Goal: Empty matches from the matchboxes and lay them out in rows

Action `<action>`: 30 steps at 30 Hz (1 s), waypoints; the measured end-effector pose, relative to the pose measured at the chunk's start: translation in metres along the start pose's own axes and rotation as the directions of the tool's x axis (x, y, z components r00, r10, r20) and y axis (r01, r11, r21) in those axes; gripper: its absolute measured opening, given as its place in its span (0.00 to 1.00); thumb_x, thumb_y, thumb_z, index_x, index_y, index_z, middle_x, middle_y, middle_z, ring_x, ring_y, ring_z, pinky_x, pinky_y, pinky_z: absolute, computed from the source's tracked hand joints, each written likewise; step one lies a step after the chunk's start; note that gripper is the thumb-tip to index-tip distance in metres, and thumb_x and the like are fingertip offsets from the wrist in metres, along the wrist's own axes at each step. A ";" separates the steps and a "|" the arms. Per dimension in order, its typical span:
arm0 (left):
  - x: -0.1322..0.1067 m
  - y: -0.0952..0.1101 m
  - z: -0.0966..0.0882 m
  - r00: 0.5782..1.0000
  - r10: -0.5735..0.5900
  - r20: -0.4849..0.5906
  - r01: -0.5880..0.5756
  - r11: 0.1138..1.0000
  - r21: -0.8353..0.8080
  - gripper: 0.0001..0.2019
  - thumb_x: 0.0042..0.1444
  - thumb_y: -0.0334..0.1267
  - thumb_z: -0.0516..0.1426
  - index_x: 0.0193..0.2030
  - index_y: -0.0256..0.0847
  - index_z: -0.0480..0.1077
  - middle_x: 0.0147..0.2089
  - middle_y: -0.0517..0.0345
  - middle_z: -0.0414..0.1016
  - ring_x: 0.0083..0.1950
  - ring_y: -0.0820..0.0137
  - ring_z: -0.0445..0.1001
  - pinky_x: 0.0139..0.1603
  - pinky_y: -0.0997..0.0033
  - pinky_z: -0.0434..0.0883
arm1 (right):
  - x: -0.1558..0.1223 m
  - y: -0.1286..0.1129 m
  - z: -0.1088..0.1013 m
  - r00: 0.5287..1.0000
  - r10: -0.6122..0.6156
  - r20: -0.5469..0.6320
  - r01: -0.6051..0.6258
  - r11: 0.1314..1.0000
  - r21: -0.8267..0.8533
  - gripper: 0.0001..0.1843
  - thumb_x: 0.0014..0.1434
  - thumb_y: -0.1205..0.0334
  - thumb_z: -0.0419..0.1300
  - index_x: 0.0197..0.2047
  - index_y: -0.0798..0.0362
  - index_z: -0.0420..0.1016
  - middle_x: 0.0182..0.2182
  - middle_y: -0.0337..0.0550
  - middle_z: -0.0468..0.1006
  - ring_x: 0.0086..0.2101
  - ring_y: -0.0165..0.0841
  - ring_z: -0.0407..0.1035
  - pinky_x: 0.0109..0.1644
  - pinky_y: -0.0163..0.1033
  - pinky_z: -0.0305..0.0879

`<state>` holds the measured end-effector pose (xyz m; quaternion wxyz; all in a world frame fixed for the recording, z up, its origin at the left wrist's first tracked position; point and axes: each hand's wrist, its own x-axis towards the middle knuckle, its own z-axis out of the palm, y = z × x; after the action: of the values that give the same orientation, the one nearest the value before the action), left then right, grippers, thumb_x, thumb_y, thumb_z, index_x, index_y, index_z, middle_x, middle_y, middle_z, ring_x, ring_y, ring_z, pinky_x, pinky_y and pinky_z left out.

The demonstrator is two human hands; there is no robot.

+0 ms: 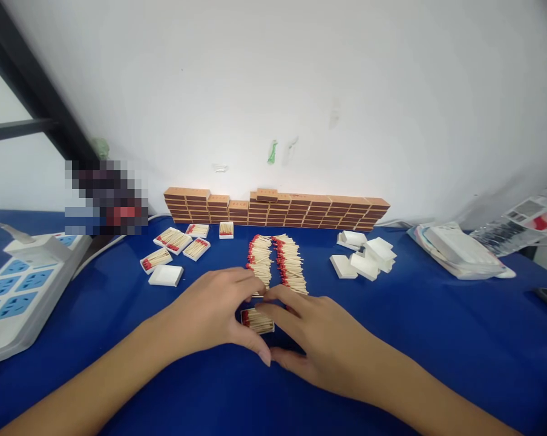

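In the head view a small white matchbox tray (257,322) filled with red-tipped matches lies on the blue table between my hands. My left hand (214,312) curves around its left side, thumb and fingers apart. From the right, my right hand (307,336) reaches over, its index fingertip at the tray's upper right edge and its thumb spread below. Whether that fingertip presses on the matches I cannot tell. Just beyond my fingers lie two rows of loose matches, a left row (259,257) and a right row (290,263), both partly covered by my hands.
Matchboxes (291,211) form a low stack along the wall. Several match-filled trays (172,240) and a face-down white tray (166,276) lie at left, white trays (364,264) at right. A power strip (23,297) stands far left; plastic packages (459,254) lie far right.
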<state>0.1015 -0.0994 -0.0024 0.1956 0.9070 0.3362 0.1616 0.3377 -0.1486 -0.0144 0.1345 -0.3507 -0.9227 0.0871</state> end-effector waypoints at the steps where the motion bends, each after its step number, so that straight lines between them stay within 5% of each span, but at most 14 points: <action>1: -0.001 -0.001 -0.004 0.999 0.025 -0.046 -0.024 0.999 0.021 0.36 0.42 0.71 0.72 0.44 0.42 0.75 0.39 0.59 0.76 0.39 0.63 0.75 0.38 0.66 0.68 | 0.001 0.000 0.003 1.000 -0.013 -0.019 0.012 0.999 -0.030 0.25 0.65 0.55 0.72 0.62 0.52 0.76 0.57 0.49 0.79 0.41 0.40 0.80 0.35 0.44 0.74; 8: -0.011 -0.002 -0.022 0.998 0.030 -0.052 -0.021 0.986 0.166 0.51 0.34 0.68 0.76 0.63 0.43 0.71 0.55 0.49 0.77 0.56 0.51 0.76 0.55 0.54 0.74 | 0.011 -0.003 0.012 0.996 -0.055 -0.070 0.046 0.991 -0.126 0.10 0.71 0.58 0.66 0.51 0.54 0.80 0.45 0.45 0.82 0.36 0.38 0.79 0.31 0.43 0.69; 13: -0.009 -0.003 -0.014 1.000 0.004 0.005 -0.005 0.984 0.178 0.27 0.48 0.46 0.77 0.54 0.44 0.78 0.47 0.55 0.76 0.49 0.58 0.76 0.45 0.60 0.73 | 0.015 -0.001 0.009 0.998 -0.019 -0.062 0.012 0.994 -0.113 0.12 0.77 0.60 0.56 0.54 0.54 0.79 0.46 0.46 0.82 0.39 0.38 0.80 0.32 0.42 0.68; 17: -0.007 -0.004 -0.014 1.000 0.011 0.004 -0.011 0.983 0.181 0.07 0.59 0.41 0.71 0.40 0.43 0.80 0.41 0.57 0.75 0.44 0.63 0.75 0.42 0.63 0.70 | 0.018 0.002 0.011 0.999 0.006 -0.041 -0.013 0.986 -0.169 0.14 0.79 0.58 0.54 0.52 0.54 0.78 0.46 0.47 0.80 0.36 0.36 0.78 0.30 0.41 0.64; 23: -0.007 -0.005 -0.016 1.000 0.012 -0.028 -0.004 0.963 0.270 0.11 0.67 0.46 0.64 0.37 0.41 0.78 0.40 0.55 0.75 0.43 0.63 0.76 0.41 0.63 0.70 | 0.022 0.010 0.011 0.996 0.040 -0.085 -0.056 0.977 -0.205 0.12 0.78 0.58 0.54 0.55 0.54 0.75 0.46 0.48 0.80 0.36 0.37 0.78 0.31 0.40 0.68; 30: -0.005 -0.013 -0.010 0.991 -0.008 -0.137 0.064 0.912 0.406 0.12 0.72 0.46 0.59 0.52 0.41 0.78 0.43 0.52 0.78 0.44 0.59 0.79 0.42 0.61 0.72 | 0.023 0.017 0.007 0.993 0.057 -0.104 -0.077 0.978 -0.196 0.15 0.75 0.62 0.58 0.62 0.53 0.72 0.55 0.52 0.79 0.40 0.39 0.80 0.35 0.44 0.75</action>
<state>0.0863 -0.0913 -0.0010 -0.0185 0.9087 0.3915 0.1437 0.3300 -0.1215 -0.0211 0.1408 -0.3973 -0.9066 -0.0187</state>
